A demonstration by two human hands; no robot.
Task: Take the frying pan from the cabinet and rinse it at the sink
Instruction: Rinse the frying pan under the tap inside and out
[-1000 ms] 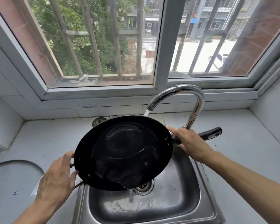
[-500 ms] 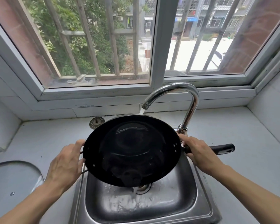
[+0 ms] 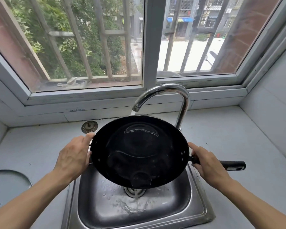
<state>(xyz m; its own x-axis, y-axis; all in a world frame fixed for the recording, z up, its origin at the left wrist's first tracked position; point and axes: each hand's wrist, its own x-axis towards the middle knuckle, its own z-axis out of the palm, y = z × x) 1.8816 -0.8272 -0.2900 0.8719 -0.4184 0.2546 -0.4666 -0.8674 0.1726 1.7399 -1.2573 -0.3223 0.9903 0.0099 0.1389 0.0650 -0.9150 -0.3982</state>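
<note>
A black frying pan point(image 3: 139, 151) hangs over the steel sink point(image 3: 193, 209), tilted toward me. Water runs from the chrome tap point(image 3: 163, 91) into the pan and spills off its near rim into the basin. My left hand point(image 3: 73, 158) grips the pan's left rim at a small side handle. My right hand point(image 3: 210, 166) is curled round the long black handle point(image 3: 233, 165) where it joins the pan. The handle's end sticks out to the right.
A metal sink strainer point(image 3: 89, 126) lies on the grey counter point(image 3: 31, 146) behind the sink. A round grey lid point(image 3: 7, 184) lies at the left edge. A barred window sits just behind the tap. A white tiled wall closes the right side.
The pan has swung level, its handle dropping from up-right to point straight right. My left hand moved up along the left rim. Water again pours off the near rim.
</note>
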